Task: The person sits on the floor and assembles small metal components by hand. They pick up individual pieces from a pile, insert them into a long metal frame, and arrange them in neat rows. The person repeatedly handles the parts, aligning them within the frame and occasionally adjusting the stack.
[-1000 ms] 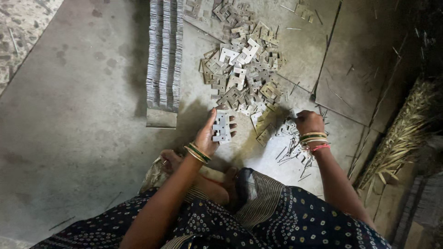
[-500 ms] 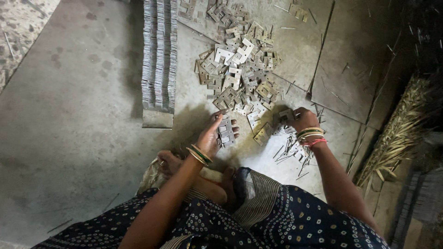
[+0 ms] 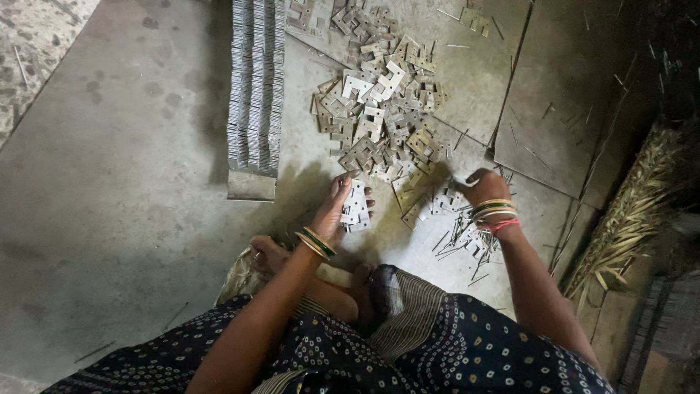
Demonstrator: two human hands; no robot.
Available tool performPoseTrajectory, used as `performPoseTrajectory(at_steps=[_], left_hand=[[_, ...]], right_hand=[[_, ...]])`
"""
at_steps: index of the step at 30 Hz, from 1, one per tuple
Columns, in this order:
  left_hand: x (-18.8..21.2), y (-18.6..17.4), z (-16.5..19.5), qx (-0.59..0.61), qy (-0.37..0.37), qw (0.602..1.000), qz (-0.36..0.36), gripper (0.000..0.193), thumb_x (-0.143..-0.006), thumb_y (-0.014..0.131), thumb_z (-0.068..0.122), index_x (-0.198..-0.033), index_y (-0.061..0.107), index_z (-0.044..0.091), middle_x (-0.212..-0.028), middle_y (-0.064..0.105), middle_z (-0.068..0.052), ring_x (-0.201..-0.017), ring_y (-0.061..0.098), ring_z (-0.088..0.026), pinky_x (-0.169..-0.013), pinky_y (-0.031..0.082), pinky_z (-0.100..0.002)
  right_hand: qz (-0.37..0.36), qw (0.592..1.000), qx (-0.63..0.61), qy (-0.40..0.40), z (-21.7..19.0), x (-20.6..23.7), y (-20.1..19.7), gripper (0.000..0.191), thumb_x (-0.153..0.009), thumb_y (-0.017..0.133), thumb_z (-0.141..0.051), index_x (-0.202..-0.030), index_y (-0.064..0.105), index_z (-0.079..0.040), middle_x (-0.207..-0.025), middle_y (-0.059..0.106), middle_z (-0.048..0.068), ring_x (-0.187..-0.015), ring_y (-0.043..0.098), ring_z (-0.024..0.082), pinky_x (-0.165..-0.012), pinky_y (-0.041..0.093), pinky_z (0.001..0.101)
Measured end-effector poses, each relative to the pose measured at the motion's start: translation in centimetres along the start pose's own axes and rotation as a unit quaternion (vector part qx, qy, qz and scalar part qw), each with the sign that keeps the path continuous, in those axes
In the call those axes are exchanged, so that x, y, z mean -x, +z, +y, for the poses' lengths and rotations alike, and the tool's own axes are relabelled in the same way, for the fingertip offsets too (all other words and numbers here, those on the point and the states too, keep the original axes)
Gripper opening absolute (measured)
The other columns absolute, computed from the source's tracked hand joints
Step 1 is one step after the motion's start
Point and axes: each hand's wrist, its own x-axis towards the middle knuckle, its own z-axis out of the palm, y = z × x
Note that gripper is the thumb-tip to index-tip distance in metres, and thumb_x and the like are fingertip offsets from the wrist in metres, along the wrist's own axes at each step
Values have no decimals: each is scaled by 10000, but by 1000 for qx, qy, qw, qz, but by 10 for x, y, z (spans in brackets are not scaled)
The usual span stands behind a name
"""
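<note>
Head view: left hand (image 3: pixel 337 210) curled round a small stack of flat metal plates (image 3: pixel 356 207), held just above the floor (image 3: pixel 131 182). Right hand (image 3: pixel 485 187) down on loose plates (image 3: pixel 441 201), grip unclear. Big plate pile (image 3: pixel 379 117) just ahead; stacked rows (image 3: pixel 255 87) to the left.

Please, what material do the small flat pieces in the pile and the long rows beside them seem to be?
Pile of notched pieces: likely thin sheet metal, dull grey to brassy, some reflecting light. Stacked rows: probably the same metal, with shiny silver edges. The left hand holds several similar pieces.
</note>
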Motion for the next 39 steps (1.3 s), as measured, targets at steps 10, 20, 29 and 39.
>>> performPoseTrajectory(at_steps=[10,20,29,39], left_hand=[[1,-1,-4,52,-32,998,-9,494,-1007,563,511,-1330,503,142,-1172,702,-137,-1025,728,-292,-863,613,-476],[1,-10,-2,13,-33,999,8,627,-985,524,647,-1319,569,118,-1082,722,-82,-919,728,-211,-790,617,-394],[12,10,15,-18,-49,998,25,641,-919,529,655,-1313,533,149,-1069,726,-90,-906,747,-220,-784,640,-422],[-10,-37,-28,64,-38,997,-17,572,-1040,534,675,-1206,591,131,-986,671,-21,-862,687,-158,-799,603,-382]], right_hand=[[-61,952,-297,49,-3,8,9,300,-815,809,-128,-1081,758,2,-904,787,175,-772,762,217,-697,618,373],[-68,996,-58,-1,-18,14,22,473,-772,908,-388,-1018,755,-14,-922,758,223,-866,739,333,-781,581,417],[-35,993,-102,-38,-13,21,26,363,-762,867,-327,-969,803,-36,-877,786,168,-800,770,273,-761,596,382],[-89,958,-136,-237,-71,56,18,259,-810,816,-209,-1027,760,-78,-975,772,101,-840,720,244,-742,598,377]])
